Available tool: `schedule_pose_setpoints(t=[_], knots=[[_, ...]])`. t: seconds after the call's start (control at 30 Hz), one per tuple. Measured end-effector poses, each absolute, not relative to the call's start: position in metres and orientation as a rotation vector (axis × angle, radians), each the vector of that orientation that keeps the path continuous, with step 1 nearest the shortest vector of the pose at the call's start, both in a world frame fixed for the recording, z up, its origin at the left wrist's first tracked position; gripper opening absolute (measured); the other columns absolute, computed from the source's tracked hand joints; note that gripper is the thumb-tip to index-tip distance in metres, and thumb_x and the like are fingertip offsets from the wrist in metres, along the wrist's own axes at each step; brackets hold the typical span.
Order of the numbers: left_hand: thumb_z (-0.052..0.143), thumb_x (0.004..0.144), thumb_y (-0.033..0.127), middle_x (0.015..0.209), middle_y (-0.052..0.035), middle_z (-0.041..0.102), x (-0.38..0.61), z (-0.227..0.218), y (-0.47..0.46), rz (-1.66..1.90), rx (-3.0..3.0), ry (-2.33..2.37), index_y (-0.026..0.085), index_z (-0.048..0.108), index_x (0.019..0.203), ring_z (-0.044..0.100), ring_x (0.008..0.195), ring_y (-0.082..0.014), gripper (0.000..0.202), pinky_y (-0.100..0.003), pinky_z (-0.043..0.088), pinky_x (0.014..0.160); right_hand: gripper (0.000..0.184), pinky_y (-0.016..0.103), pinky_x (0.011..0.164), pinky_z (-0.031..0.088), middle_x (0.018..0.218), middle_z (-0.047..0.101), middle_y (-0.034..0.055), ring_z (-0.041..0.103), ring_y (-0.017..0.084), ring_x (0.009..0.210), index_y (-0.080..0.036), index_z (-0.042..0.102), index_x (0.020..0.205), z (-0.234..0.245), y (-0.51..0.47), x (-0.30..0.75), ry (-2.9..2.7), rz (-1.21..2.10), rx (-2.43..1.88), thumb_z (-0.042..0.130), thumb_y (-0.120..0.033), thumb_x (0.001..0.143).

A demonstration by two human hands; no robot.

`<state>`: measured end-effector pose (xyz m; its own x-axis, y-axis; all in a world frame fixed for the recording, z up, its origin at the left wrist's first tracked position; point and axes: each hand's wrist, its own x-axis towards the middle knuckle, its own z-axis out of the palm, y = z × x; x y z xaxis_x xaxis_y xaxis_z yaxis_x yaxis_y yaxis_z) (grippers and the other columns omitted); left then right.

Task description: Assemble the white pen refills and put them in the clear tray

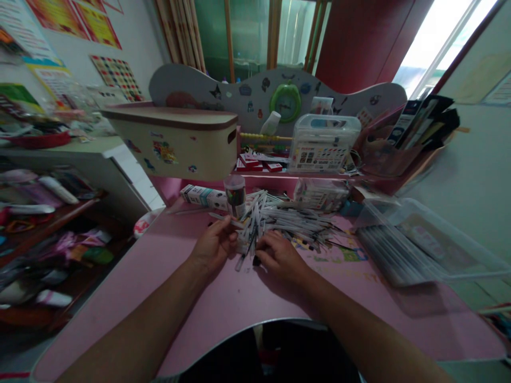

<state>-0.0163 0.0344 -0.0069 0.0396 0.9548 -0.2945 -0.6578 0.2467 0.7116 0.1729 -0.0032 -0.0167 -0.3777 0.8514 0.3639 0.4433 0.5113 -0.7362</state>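
Observation:
A loose heap of slim white pens (303,219), some with dark ends, lies on the pink desk (235,298). My left hand (215,244) is closed at the heap's left side, pinching a slim white pen (227,219) that points sideways. At the heap's front edge, my right hand (280,254) has its fingers curled together. A small black end (256,261) shows at those fingertips; the rest of that piece is hidden. Between the hands lies a pen with a clear tip (240,263). Just beyond my left hand stands a clear cup (235,194) with dark contents.
On the right, an open clear plastic box (451,268) holds a row of slim pieces. A printed carton (203,197) lies behind the cup. The raised shelf carries a cream bin (175,146), a clear handled case (325,143) and a green clock (286,102).

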Motion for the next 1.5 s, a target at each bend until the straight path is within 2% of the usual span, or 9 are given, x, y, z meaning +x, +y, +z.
schedule_pose_setpoints(t=[0.2, 0.27, 0.37, 0.53, 0.73, 0.87, 1.03, 1.33, 1.5], knots=[[0.075, 0.082, 0.030, 0.058, 0.0006, 0.062, 0.003, -0.018, 0.019, 1.115, 0.664, 0.801, 0.015, 0.064, 0.084, 0.054, 0.044, -0.0101, 0.019, -0.020, 0.047, 0.042, 0.008, 0.025, 0.062, 0.039, 0.076, 0.055, -0.0022, 0.050, 0.013, 0.067, -0.021, 0.058, 0.087, -0.017, -0.001, 0.176, -1.469, 1.007, -1.085, 0.053, -0.024, 0.092], [0.076, 0.081, 0.038, 0.053, 0.0008, 0.060, 0.009, -0.021, 0.013, 1.031, 0.742, 0.761, 0.016, 0.064, 0.085, 0.054, 0.041, -0.0131, 0.025, -0.022, 0.046, 0.038, 0.010, 0.024, 0.057, 0.040, 0.075, 0.054, -0.0026, 0.050, 0.013, 0.064, -0.021, 0.059, 0.087, -0.021, 0.005, 0.179, -1.324, 1.049, -1.099, 0.057, -0.031, 0.091], [0.077, 0.078, 0.040, 0.053, -0.0004, 0.061, 0.016, -0.021, 0.005, 0.981, 0.787, 0.753, 0.016, 0.064, 0.085, 0.056, 0.044, -0.0140, 0.028, -0.021, 0.045, 0.039, 0.013, 0.024, 0.058, 0.043, 0.075, 0.056, -0.0016, 0.053, 0.014, 0.067, -0.021, 0.061, 0.083, -0.025, 0.013, 0.184, -1.282, 1.052, -1.130, 0.063, -0.033, 0.086], [0.078, 0.079, 0.034, 0.054, 0.0018, 0.060, 0.006, -0.008, 0.010, 1.143, 0.740, 0.780, 0.015, 0.067, 0.084, 0.048, 0.043, -0.0072, 0.022, -0.016, 0.041, 0.044, 0.014, 0.025, 0.059, 0.046, 0.078, 0.060, -0.0004, 0.057, 0.014, 0.068, -0.020, 0.064, 0.087, -0.021, 0.012, 0.182, -1.252, 1.085, -1.127, 0.064, -0.034, 0.084], [0.075, 0.080, 0.024, 0.066, 0.0011, 0.066, -0.023, -0.001, 0.033, 1.569, 0.558, 0.865, 0.014, 0.069, 0.082, 0.056, 0.053, -0.0077, 0.012, -0.017, 0.048, 0.052, 0.010, 0.026, 0.060, 0.048, 0.077, 0.064, 0.0008, 0.061, 0.015, 0.069, -0.020, 0.069, 0.083, -0.021, 0.011, 0.176, -1.205, 1.135, -1.088, 0.069, -0.027, 0.076], [0.069, 0.085, 0.020, 0.072, -0.0028, 0.071, -0.021, -0.003, 0.034, 1.532, 0.467, 0.887, 0.013, 0.070, 0.084, 0.062, 0.057, -0.0102, 0.007, -0.019, 0.054, 0.054, 0.011, 0.026, 0.061, 0.049, 0.079, 0.067, 0.0017, 0.062, 0.016, 0.070, -0.020, 0.073, 0.082, -0.023, 0.013, 0.177, -1.201, 1.161, -1.053, 0.073, -0.024, 0.071], [0.061, 0.092, 0.011, 0.074, -0.0062, 0.074, -0.006, -0.006, 0.027, 1.387, 0.417, 0.853, 0.012, 0.069, 0.087, 0.068, 0.059, -0.0119, 0.009, -0.020, 0.059, 0.055, 0.017, 0.024, 0.052, 0.044, 0.069, 0.063, -0.0012, 0.055, 0.012, 0.058, -0.021, 0.075, 0.090, -0.023, 0.009, 0.172, -0.972, 1.331, -0.981, 0.073, -0.024, 0.073], [0.057, 0.093, 0.004, 0.082, -0.0102, 0.077, 0.000, -0.016, 0.021, 1.262, 0.446, 0.785, 0.011, 0.069, 0.092, 0.076, 0.070, -0.0164, 0.014, -0.022, 0.064, 0.061, 0.021, 0.018, 0.047, 0.040, 0.069, 0.057, -0.0045, 0.051, 0.009, 0.058, -0.022, 0.067, 0.091, -0.014, 0.002, 0.170, -0.745, 1.408, -0.922, 0.078, -0.024, 0.073], [0.053, 0.096, 0.004, 0.080, -0.0095, 0.076, 0.001, -0.015, 0.023, 1.255, 0.364, 0.777, 0.010, 0.068, 0.093, 0.075, 0.067, -0.0153, 0.017, -0.022, 0.065, 0.060, 0.019, 0.019, 0.051, 0.045, 0.075, 0.064, -0.0015, 0.056, 0.011, 0.062, -0.022, 0.064, 0.090, -0.013, 0.000, 0.170, -0.734, 1.439, -0.793, 0.076, -0.025, 0.075]])
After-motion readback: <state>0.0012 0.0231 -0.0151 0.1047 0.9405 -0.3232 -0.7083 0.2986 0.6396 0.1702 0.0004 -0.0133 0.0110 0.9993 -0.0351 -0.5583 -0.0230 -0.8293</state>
